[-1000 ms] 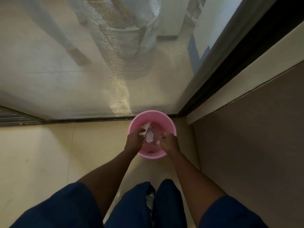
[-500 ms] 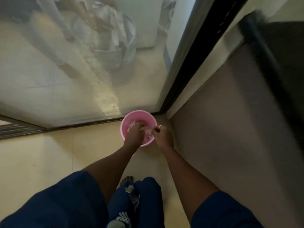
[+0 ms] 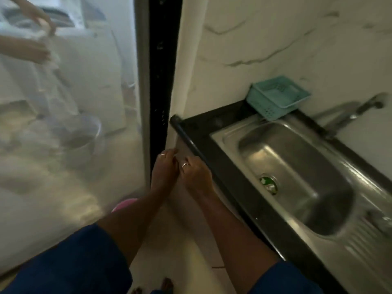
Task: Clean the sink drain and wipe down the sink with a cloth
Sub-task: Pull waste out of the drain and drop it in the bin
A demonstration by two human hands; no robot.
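My left hand (image 3: 164, 174) and my right hand (image 3: 196, 177) are pressed together in the air, just left of the black counter edge (image 3: 214, 166). Their fingers are curled inward, and whatever lies between them is hidden; no cloth shows. The steel sink (image 3: 297, 158) is set into the counter to the right of my hands. Its drain (image 3: 269, 183) holds green and white bits. A faucet (image 3: 350, 116) sticks out from the wall over the far side of the basin.
A teal plastic basket (image 3: 277, 98) stands on the counter's far corner against the marble wall. The pink bucket (image 3: 125, 204) sits on the floor under my left forearm. A frosted glass door (image 3: 63, 134) is on the left, with another person's hands behind it.
My hands have come up out of the pink bucket to counter height. My view has swung up and right, so the sink and faucet now show.
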